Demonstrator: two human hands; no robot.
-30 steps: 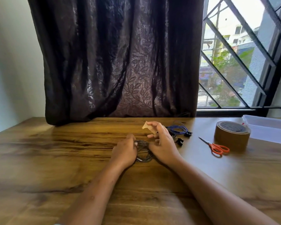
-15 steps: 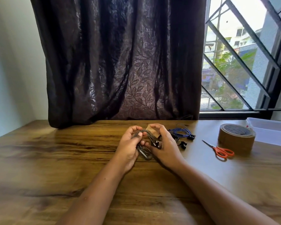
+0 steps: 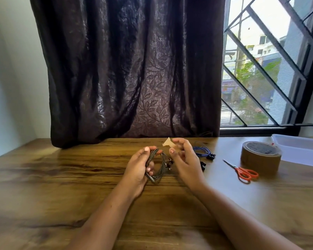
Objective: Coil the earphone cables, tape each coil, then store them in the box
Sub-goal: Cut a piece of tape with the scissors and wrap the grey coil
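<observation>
Both hands are raised just above the desk [image 3: 61, 177], facing each other. The left hand [image 3: 137, 168] grips a coil of black earphone cable [image 3: 159, 165], thumb and fingers wrapped round one side of the loops. That probably keeps the turns from springing apart and leaves the other side of the coil bare for taping. The right hand [image 3: 186, 163], fingers curled, holds a small piece of tape [image 3: 167, 142] at its fingertips, just above and beyond the coil. It looks ready to come down across the bundled strands.

A blue earphone set [image 3: 201, 151] lies just beyond the right hand, apparently waiting its turn. Farther out on that side are orange-handled scissors [image 3: 244, 173], a roll of brown tape [image 3: 260, 156] and, past the roll, the clear box [image 3: 300, 147], all within reach of that hand.

Whether the tape is pinched or only stuck to a fingertip is hard to tell. The left palm hides part of the coil, and the right hand covers most of some dark earbuds [image 3: 202, 165] behind it. The frame edge cuts off the box, so its contents cannot be made out.
</observation>
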